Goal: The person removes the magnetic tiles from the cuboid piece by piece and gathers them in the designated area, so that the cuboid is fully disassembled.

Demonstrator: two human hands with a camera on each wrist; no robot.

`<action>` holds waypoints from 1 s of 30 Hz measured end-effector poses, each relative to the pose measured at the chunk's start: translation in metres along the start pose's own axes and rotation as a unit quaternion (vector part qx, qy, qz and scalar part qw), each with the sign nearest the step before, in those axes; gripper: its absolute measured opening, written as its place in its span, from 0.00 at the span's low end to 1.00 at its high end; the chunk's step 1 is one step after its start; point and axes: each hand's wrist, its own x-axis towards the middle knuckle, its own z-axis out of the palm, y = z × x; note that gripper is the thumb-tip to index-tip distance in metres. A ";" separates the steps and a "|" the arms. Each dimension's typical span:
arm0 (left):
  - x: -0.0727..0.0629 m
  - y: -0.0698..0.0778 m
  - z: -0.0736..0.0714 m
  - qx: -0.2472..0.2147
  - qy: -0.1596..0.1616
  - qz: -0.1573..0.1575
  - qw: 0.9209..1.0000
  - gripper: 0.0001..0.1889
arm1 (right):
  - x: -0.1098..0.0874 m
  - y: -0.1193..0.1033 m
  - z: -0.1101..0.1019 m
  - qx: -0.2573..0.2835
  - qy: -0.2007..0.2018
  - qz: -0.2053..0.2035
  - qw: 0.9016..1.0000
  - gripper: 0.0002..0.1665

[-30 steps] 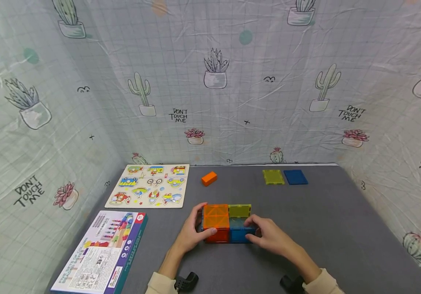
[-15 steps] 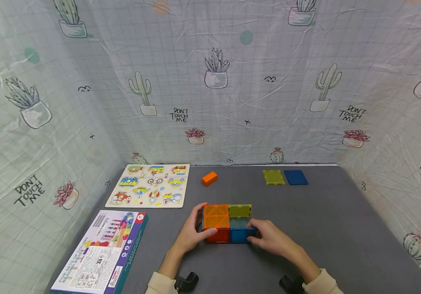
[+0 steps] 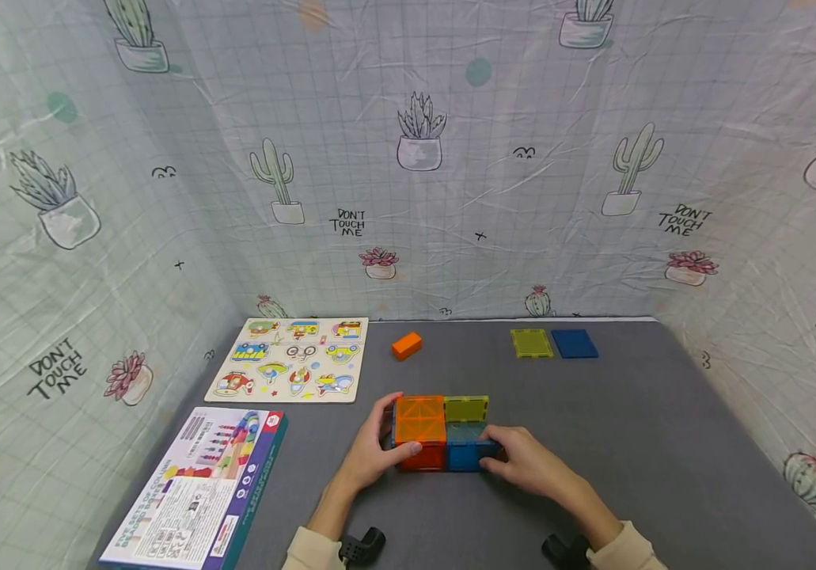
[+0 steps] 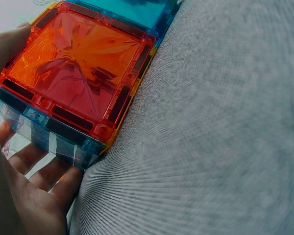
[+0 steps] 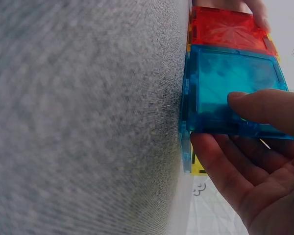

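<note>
Since a second ago the right hand (image 3: 525, 459) has slipped a touch rightward along the blue front tile (image 3: 463, 457), while the left hand (image 3: 372, 455) stays put around the orange-and-red cube (image 3: 419, 418).

From the left: the left fingers are spread along the cube's far left, behind its clear blue side tile (image 4: 63, 129), with the thumb lapped over the upper edge of the red front, so the cube is gripped between them. It sits on the bench (image 3: 650, 443), immediately right of the left palm, orange square facing up and red face toward the person. The blue front tile continues that front line, between the cube and the right fingers; the yellow tile (image 3: 466, 408) stands upright beyond those fingertips. The right fingers pinch the blue front tile at its right end, thumb on the near face, the others behind it.

The joined row's long axis runs sideways, from left fingers to right fingers.

The tiles look like light, stiff, glossy plastic, probably a little slippery and held by magnets in the rims. Each tile seems sturdy, but the joints would likely part under a sideways knock. The frames and corners look the best hold; pressing mid-face might fold a joint.
</note>
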 end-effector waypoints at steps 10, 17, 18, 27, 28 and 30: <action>0.000 0.000 -0.001 0.007 0.003 0.001 1.000 0.42 | 0.001 -0.001 0.000 0.002 -0.001 0.003 1.000 0.09; 0.000 0.000 0.000 0.005 0.004 0.000 1.000 0.42 | 0.000 -0.004 -0.001 0.002 -0.012 0.013 1.000 0.11; 0.000 0.000 0.000 0.004 0.004 -0.001 1.000 0.42 | 0.000 -0.004 -0.001 0.003 -0.017 0.015 1.000 0.11; 0.001 0.000 0.001 0.005 0.006 -0.008 1.000 0.44 | -0.001 -0.002 0.001 0.024 -0.035 0.018 0.999 0.10; 0.001 -0.001 0.001 0.006 0.006 -0.008 1.000 0.44 | -0.001 -0.002 0.001 0.024 -0.036 0.018 0.999 0.10; 0.001 -0.001 0.001 0.006 0.005 -0.008 1.000 0.44 | -0.001 -0.001 0.001 0.026 -0.037 0.016 0.999 0.11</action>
